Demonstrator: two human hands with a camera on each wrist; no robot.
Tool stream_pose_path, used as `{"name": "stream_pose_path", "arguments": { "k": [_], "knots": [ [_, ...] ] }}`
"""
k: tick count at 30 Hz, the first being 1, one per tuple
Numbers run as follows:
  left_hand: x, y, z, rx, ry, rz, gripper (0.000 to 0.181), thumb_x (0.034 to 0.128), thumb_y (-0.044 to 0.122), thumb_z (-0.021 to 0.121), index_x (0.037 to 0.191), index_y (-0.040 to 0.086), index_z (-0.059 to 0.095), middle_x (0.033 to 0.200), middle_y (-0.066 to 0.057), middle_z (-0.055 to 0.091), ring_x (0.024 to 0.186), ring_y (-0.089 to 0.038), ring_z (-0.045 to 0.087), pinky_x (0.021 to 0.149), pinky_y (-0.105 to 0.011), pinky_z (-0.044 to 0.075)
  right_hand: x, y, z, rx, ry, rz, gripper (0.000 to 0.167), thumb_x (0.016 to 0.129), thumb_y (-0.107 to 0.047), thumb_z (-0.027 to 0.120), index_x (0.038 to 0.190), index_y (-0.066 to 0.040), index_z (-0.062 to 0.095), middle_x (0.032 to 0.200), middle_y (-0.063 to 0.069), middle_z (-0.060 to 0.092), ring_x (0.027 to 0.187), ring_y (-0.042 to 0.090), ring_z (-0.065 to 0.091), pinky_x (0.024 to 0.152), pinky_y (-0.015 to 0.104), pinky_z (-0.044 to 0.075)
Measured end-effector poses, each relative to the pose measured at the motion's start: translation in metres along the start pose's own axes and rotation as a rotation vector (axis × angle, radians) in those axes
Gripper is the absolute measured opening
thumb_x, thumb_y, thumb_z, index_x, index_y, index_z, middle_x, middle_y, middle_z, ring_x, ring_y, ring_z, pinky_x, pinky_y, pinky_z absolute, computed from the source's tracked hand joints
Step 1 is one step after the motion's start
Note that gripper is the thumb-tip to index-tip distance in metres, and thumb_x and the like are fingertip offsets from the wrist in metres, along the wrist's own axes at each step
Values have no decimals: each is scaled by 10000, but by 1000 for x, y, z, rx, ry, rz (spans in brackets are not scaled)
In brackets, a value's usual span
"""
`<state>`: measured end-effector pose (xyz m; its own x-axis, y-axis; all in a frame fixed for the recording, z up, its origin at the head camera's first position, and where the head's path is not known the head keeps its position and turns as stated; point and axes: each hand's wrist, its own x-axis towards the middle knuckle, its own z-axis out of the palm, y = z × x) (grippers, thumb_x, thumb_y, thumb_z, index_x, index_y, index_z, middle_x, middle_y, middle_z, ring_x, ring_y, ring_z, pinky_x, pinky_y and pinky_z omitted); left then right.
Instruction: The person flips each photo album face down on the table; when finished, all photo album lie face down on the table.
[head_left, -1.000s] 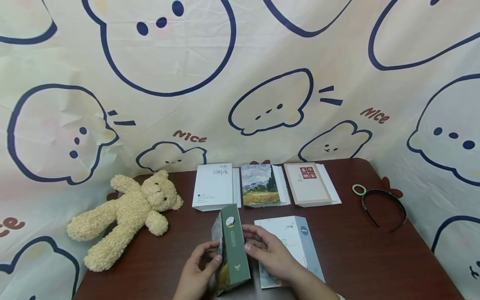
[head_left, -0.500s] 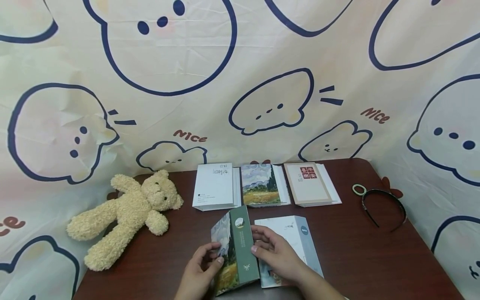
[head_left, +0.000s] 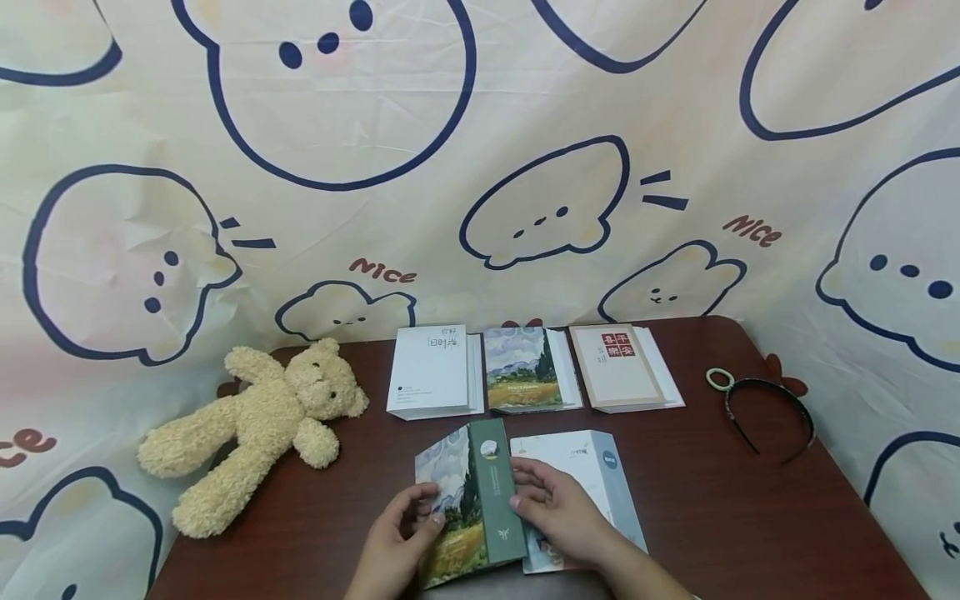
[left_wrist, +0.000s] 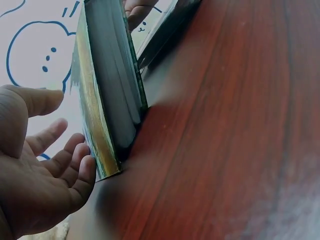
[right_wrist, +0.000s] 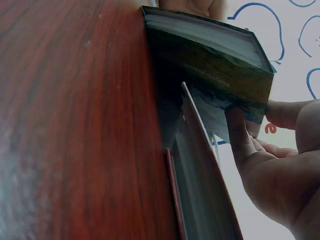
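A photo album [head_left: 461, 508] with a landscape painting on its cover and a green spine stands tilted near the table's front, the spine turned to the right. My right hand [head_left: 558, 512] grips it at the spine side; in the right wrist view, the thumb is at the spine edge and a finger [right_wrist: 235, 122] presses the painted back cover. Loosely bent, the fingers of my left hand [left_wrist: 45, 165] touch the album's other cover, while the thumb stands off from it. A pale blue and white album [head_left: 600, 500] lies under and beside my right hand.
Along the back lie a white album [head_left: 427, 371], another painted album [head_left: 521, 371] and a beige album [head_left: 618, 367]. A teddy bear [head_left: 270, 425] occupies the left side. On the right lies a black headband [head_left: 772, 408] with a green ring. A printed cloth hangs behind the table [head_left: 712, 517].
The held album has turned and leaned so that more of its painted cover shows, and its spine has moved right. My right hand has shifted slightly right with it; the left hand hardly moved.
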<state>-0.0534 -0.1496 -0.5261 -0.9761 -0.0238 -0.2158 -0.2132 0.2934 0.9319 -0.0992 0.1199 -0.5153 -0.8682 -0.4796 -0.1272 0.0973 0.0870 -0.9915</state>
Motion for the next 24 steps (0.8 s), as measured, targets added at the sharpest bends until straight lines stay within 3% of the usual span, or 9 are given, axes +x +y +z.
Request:
{"name": "stream_pose_path", "arguments": {
  "k": [6, 13, 24],
  "knots": [
    [0, -1, -3, 20, 4, -14, 431, 972, 235, 750, 1352, 70, 631, 1206, -76, 663, 1046, -212, 589, 813, -308, 525, 3, 7, 0, -64, 7, 35, 625, 1010, -180, 697, 1541, 20, 435, 1408, 234, 600, 1077, 184, 703, 782, 303, 599],
    [0, -2, -8, 47, 36, -13, 403, 963, 216, 759, 1329, 86, 652, 1221, -57, 672, 1030, -193, 587, 808, -294, 520, 7, 10, 6, -254, 15, 26, 619, 979, -212, 739, 1500, 22, 500, 1333, 189, 670, 1020, 106, 710, 824, 248, 582],
    [3, -8, -17, 93, 73, -7, 407, 954, 225, 770, 1327, 111, 655, 1262, -45, 674, 1052, -200, 583, 841, -302, 530, 18, 6, 18, -579, -3, -54, 559, 953, -220, 757, 1423, 32, 589, 1125, 50, 766, 757, -44, 641, 688, 216, 553]
  ]
}}
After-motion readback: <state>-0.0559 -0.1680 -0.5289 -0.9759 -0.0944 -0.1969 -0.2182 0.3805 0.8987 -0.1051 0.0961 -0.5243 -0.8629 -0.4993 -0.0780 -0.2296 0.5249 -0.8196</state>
